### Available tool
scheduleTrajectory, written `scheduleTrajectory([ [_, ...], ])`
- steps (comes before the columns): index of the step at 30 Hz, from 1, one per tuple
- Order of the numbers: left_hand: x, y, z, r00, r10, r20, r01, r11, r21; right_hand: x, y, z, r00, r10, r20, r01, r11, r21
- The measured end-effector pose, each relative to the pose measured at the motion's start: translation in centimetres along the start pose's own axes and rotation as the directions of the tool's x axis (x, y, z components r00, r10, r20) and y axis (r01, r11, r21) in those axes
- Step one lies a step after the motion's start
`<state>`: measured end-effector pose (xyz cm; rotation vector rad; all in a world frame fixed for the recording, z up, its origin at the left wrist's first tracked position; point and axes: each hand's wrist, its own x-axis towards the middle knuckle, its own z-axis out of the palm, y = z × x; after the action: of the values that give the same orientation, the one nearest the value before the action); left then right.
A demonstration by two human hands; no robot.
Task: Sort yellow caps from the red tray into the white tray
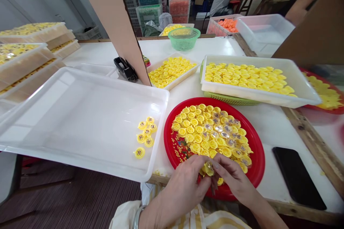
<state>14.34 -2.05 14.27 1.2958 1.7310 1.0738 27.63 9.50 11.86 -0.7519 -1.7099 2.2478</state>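
Both my hands meet over the near rim of a round red tray (258,157) filled with several small yellow round caps (204,134), some under clear covers. My left hand (182,188) and my right hand (233,179) pinch one yellow cap (207,168) between their fingertips. To the left lies a large white tray (80,121) holding a small cluster of finished yellow caps (145,134).
A black phone (297,177) lies at the right. White trays of yellow caps (249,77) (172,69) sit behind, with a green basket (184,37), a black tape dispenser (125,68), a cardboard panel (118,18) and stacked trays (29,53) at left. A person sits far back.
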Motion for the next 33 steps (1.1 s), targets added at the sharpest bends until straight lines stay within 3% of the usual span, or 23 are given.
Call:
scheduleTrajectory([
  [4,-0.2,-0.2,0.0,1.0,-0.019,0.018,0.018,0.999,0.041,0.1,-0.1,0.4,1.0,-0.013,0.015,0.013,0.999,-0.031],
  [10,-0.5,0.4,-0.7,0.999,0.012,0.042,-0.015,0.998,0.068,-0.1,0.5,0.5,0.99,-0.125,-0.057,0.115,0.98,-0.161],
  [14,-0.9,0.6,-1.0,0.996,0.051,0.077,-0.056,0.996,0.068,-0.2,0.9,0.8,0.992,-0.112,-0.058,0.102,0.983,-0.154],
  [19,-0.8,-0.5,-0.1,0.997,0.074,0.029,-0.077,0.991,0.106,-0.3,1.9,2.2,0.94,-0.283,-0.19,0.261,0.956,-0.133],
  [21,-1.0,-1.0,0.2,0.995,0.096,0.015,-0.097,0.99,0.1,-0.4,2.4,2.9,0.939,-0.254,-0.231,0.255,0.967,-0.027],
  [24,-1.7,-1.8,0.3,0.994,0.113,0.009,-0.113,0.991,0.076,-1.0,2.8,4.0,0.971,-0.082,-0.227,0.131,0.969,0.21],
  [27,-2.8,-2.7,0.6,0.994,0.109,0.002,-0.109,0.993,0.049,-1.8,2.8,5.5,0.979,0.051,-0.198,0.019,0.941,0.338],
  [31,-4.0,-3.6,1.3,0.999,0.049,-0.02,-0.049,0.999,-0.017,-2.5,2.9,7.1,0.979,0.047,-0.199,0.023,0.943,0.333],
  [33,-4.4,-3.5,1.0,0.999,0.003,-0.043,-0.006,0.998,-0.056,-2.2,2.8,6.5,0.985,-0.026,-0.173,0.06,0.979,0.194],
])
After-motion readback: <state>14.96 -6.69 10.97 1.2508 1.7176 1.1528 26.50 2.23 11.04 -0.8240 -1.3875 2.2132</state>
